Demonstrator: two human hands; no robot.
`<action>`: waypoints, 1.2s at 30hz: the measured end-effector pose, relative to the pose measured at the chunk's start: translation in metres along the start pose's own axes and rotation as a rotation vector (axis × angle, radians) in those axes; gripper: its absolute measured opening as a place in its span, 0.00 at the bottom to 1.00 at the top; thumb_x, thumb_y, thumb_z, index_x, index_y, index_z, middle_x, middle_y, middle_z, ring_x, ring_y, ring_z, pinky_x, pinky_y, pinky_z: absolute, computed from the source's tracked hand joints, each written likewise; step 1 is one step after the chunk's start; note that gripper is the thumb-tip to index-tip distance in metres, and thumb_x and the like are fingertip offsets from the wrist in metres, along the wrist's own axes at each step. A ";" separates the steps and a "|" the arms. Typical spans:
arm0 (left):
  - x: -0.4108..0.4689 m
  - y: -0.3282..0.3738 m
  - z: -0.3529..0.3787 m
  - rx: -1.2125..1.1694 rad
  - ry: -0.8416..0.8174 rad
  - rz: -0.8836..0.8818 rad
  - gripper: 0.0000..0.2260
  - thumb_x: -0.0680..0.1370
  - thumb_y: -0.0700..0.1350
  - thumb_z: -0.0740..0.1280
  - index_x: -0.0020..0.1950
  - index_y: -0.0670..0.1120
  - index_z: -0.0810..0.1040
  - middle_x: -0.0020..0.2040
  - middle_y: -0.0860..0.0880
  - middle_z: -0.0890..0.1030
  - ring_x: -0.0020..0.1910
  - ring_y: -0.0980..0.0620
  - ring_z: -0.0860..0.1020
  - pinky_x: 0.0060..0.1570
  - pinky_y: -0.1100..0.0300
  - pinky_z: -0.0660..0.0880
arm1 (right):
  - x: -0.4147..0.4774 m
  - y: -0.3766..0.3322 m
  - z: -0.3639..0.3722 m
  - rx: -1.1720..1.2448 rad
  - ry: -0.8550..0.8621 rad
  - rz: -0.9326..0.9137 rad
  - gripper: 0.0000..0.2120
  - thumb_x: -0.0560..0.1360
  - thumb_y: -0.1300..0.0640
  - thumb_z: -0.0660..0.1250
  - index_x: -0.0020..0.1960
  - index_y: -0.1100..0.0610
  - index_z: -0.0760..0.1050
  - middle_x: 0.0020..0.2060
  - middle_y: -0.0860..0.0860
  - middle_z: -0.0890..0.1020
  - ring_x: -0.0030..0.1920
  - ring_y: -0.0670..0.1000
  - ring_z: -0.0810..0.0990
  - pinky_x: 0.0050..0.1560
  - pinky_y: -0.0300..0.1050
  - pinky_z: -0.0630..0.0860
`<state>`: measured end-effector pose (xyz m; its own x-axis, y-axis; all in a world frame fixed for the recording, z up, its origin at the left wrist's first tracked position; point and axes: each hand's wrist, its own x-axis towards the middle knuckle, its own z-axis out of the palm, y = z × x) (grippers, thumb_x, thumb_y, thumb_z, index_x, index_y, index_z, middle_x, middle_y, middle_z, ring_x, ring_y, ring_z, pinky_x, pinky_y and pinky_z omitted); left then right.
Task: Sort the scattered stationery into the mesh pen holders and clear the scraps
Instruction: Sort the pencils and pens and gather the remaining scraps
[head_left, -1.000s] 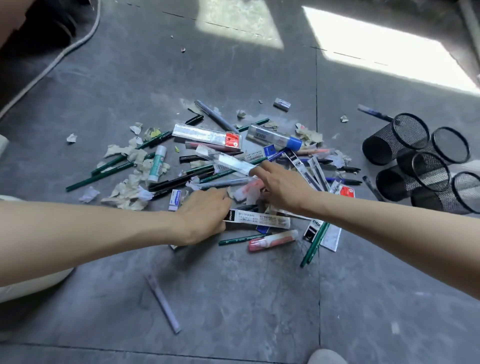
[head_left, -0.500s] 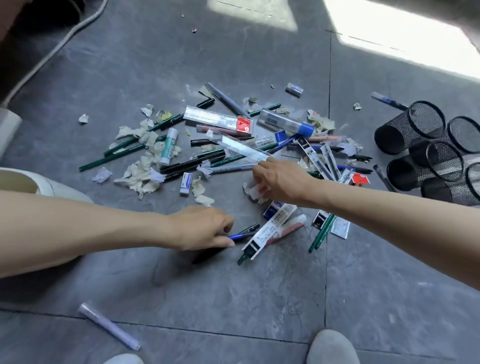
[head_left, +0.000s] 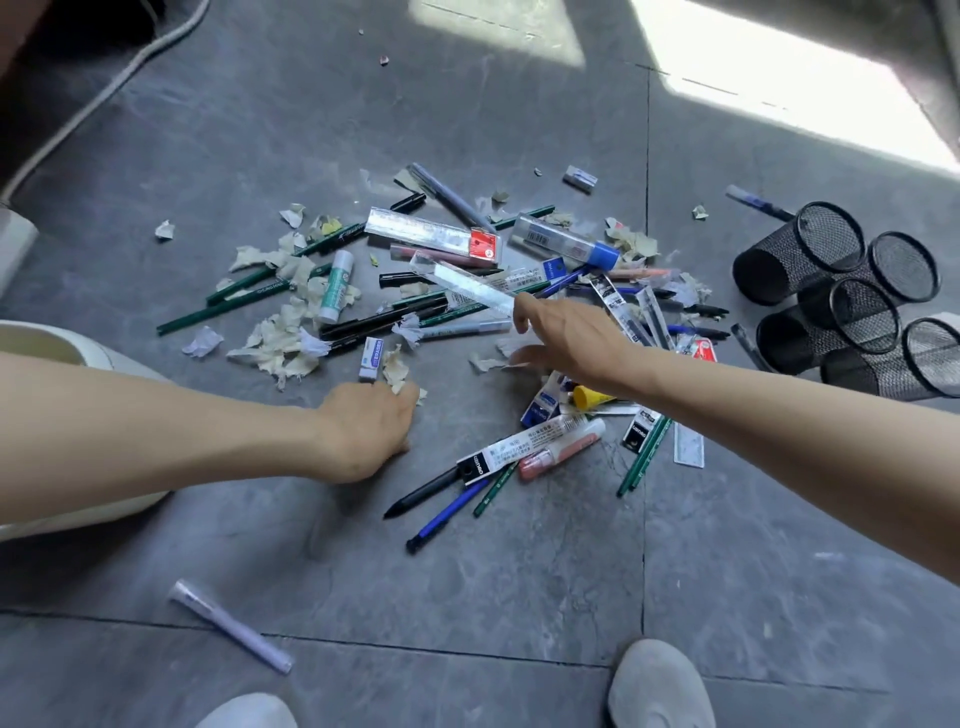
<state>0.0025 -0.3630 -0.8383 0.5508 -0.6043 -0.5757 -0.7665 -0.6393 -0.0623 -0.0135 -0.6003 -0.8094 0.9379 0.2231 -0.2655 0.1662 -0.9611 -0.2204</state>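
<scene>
Pens, green pencils, rulers, erasers and a glue stick lie scattered on the grey floor among torn paper scraps. Several black mesh pen holders lie on their sides at the right. My left hand is low on the floor with curled fingers, its fingertips at scraps beside a white eraser; what it holds is hidden. My right hand hovers over the middle of the pile with fingers spread, index tip at the end of a clear ruler.
A black pen, a blue pen and a correction-tape pack lie nearest me. A lilac pen lies apart at the lower left. A white rounded object sits at the left edge, a cable runs behind it, and my shoes are at the bottom.
My left hand let go of the pens it dragged toward me and moved up-left to the scraps by the eraser. My right hand opened and lifted, fingers now spread.
</scene>
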 end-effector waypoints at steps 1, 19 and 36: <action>-0.002 0.002 0.002 -0.056 0.002 0.028 0.18 0.80 0.54 0.59 0.62 0.43 0.62 0.58 0.43 0.76 0.55 0.42 0.77 0.41 0.54 0.69 | -0.001 0.000 -0.001 0.003 0.012 -0.009 0.21 0.72 0.46 0.69 0.55 0.60 0.70 0.42 0.53 0.77 0.37 0.52 0.70 0.35 0.44 0.64; -0.010 0.040 0.010 -0.491 -0.132 0.208 0.10 0.76 0.41 0.61 0.56 0.46 0.68 0.54 0.45 0.73 0.54 0.44 0.73 0.50 0.54 0.71 | -0.064 -0.049 0.056 0.103 -0.374 0.142 0.16 0.75 0.48 0.66 0.56 0.57 0.70 0.54 0.57 0.79 0.54 0.58 0.77 0.43 0.46 0.69; 0.046 0.068 -0.004 -0.032 0.446 0.689 0.19 0.76 0.46 0.55 0.67 0.44 0.71 0.69 0.45 0.70 0.64 0.44 0.71 0.57 0.50 0.72 | -0.099 -0.008 0.053 0.172 0.108 0.259 0.09 0.76 0.59 0.62 0.55 0.59 0.73 0.56 0.55 0.73 0.56 0.57 0.73 0.43 0.48 0.73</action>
<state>-0.0226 -0.4364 -0.8657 0.0450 -0.9942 -0.0978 -0.9747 -0.0651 0.2138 -0.1244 -0.6058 -0.8310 0.9707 -0.0527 -0.2346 -0.1275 -0.9401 -0.3163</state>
